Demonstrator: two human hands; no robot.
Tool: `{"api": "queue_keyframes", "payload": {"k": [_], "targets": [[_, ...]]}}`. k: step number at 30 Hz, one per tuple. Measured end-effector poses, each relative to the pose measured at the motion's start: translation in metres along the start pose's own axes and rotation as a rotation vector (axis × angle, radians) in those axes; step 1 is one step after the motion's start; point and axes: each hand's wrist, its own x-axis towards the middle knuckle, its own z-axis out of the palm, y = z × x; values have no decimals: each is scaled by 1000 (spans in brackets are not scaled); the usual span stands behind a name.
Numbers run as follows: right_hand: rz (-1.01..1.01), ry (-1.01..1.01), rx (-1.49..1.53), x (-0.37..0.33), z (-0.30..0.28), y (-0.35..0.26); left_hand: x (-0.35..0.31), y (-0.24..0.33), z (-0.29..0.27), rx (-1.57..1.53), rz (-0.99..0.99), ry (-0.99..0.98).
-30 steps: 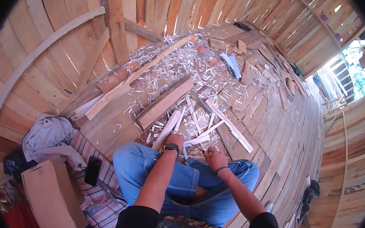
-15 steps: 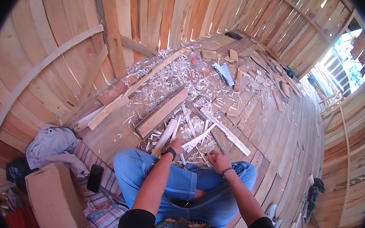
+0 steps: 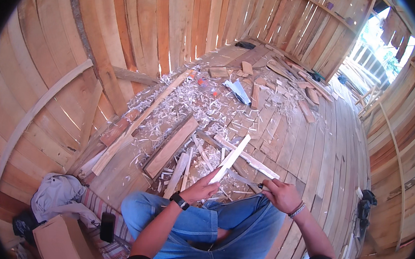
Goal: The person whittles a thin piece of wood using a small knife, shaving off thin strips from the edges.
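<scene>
My left hand (image 3: 201,189) is closed round the lower end of a pale wooden strip (image 3: 233,156), which slants up and away to the right. My right hand (image 3: 283,196) grips a knife (image 3: 243,178) by its dark handle. The knife's blade points left toward the strip, its tip close to the strip's lower part; whether they touch I cannot tell. Both hands are above my crossed legs in blue jeans (image 3: 172,217). Below them, wood shavings (image 3: 207,158) and loose strips lie on the plank floor. Just beyond, another pale strip (image 3: 247,157) rests at a slant.
A thick timber block (image 3: 171,148) and a long plank (image 3: 141,121) lie ahead to the left. Offcuts (image 3: 311,95) and a blue-white sheet (image 3: 238,91) are farther off. At my left are a cardboard box (image 3: 62,242), a phone (image 3: 107,227) and a grey cloth (image 3: 57,196).
Both hands have risen and moved away from my lap; the right hand has also shifted right. The strip now points more steeply upward, and the knife blade shows clearly. The view has turned slightly.
</scene>
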Motion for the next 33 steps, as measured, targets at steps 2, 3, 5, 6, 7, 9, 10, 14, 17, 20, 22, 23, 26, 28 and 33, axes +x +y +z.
{"api": "queue_keyframes", "payload": {"k": [2,3,5,6,7,9,10,14,17,20,22,23,26,28,33], "targets": [[-21,-32,-63,2,-23,-5,-6,9,12,-33,11,9],[-39,-48,-91,5,-32,-7,-10,11,14,-49,17,22],[-90,-22,-107,10,-45,-8,-14,10,11,-118,65,-45],[-109,-16,-113,11,-51,-9,-16,11,10,-154,91,-78],[-129,-11,-119,12,-55,-10,-19,13,10,-174,82,-85],[-125,-1,-127,11,-60,-15,-25,23,14,-210,67,-102],[-112,-3,-126,10,-61,-19,-26,24,16,-214,65,-84],[-102,-7,-136,14,-73,-31,-29,26,11,-138,86,-105],[-111,-27,-135,19,-81,-37,-31,26,10,-101,97,-92],[-120,-23,-106,17,-81,-38,-36,30,15,-42,115,-43],[-59,-53,-70,13,-79,-43,-36,28,16,-1,131,-19],[-29,-68,-54,11,-79,-48,-37,27,17,10,139,-10],[85,-18,136,-1,-59,-58,-36,25,20,65,166,25],[172,31,266,-7,-45,-69,-35,25,21,128,209,64],[403,93,569,-13,-16,-97,-33,19,18,207,254,191]]}}
